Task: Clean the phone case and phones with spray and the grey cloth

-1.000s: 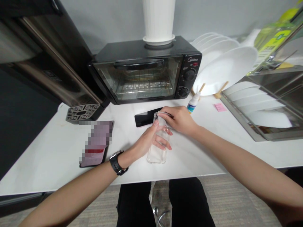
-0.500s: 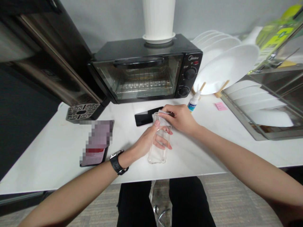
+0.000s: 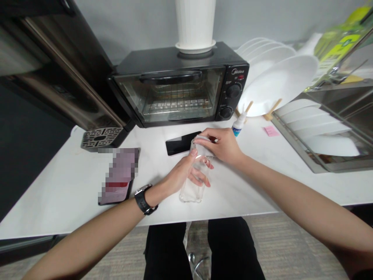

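Observation:
A clear phone case [image 3: 191,193] is held tilted above the counter by my left hand [image 3: 185,168]. The thumb lies on its near face, and the fingers show through the transparent back. My right hand [image 3: 223,144] pinches a pale grey-white cloth [image 3: 203,149] against the upper end of the case. Just behind the hands, a black phone [image 3: 180,144] lies on the counter, its right end partly hidden by my right hand. A small white spray bottle [image 3: 238,125] with a blue label stands beyond my right hand.
A black toaster oven [image 3: 177,97] stands at the back, bearing a white pot [image 3: 196,23]. Another phone [image 3: 119,177], its screen blurred out, lies left. White plates [image 3: 279,83], a pink sticky note [image 3: 271,131] and a sink [image 3: 317,165] are right. A black machine [image 3: 101,138] stands left.
The case has tilted slightly, its lower end shifting left and its top end right. The cloth stays at the upper end, with more of it showing.

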`<state>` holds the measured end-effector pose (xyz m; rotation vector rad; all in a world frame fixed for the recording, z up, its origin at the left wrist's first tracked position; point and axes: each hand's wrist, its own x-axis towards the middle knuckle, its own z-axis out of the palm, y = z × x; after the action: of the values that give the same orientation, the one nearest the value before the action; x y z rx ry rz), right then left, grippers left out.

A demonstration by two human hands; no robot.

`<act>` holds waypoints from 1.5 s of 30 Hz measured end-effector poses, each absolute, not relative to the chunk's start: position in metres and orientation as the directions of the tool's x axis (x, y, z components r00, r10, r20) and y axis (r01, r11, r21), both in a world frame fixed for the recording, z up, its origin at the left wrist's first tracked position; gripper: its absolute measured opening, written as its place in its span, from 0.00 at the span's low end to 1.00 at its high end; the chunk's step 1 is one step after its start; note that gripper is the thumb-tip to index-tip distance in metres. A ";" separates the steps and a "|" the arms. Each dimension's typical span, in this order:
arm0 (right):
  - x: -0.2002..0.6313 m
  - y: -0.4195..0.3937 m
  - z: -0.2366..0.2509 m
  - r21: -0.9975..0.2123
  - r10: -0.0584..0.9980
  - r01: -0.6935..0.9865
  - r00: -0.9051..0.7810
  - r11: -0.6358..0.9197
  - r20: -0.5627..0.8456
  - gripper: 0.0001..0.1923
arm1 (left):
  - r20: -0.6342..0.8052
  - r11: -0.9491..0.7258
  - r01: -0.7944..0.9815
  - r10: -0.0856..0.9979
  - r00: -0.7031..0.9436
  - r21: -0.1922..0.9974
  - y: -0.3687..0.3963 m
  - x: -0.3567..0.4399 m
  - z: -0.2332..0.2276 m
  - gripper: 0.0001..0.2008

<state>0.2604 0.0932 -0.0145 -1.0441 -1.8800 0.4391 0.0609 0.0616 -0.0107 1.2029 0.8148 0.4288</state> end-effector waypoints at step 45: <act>0.255 0.094 -0.010 -0.899 0.931 0.251 -0.161 0.359 0.327 0.21 | -0.267 0.283 0.077 0.735 0.623 0.956 0.062 0.060 -0.014 0.43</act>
<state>0.2550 0.0939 -0.0099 -1.0733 -1.6448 0.8726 0.0596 0.0619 -0.0139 1.2250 0.8150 0.5132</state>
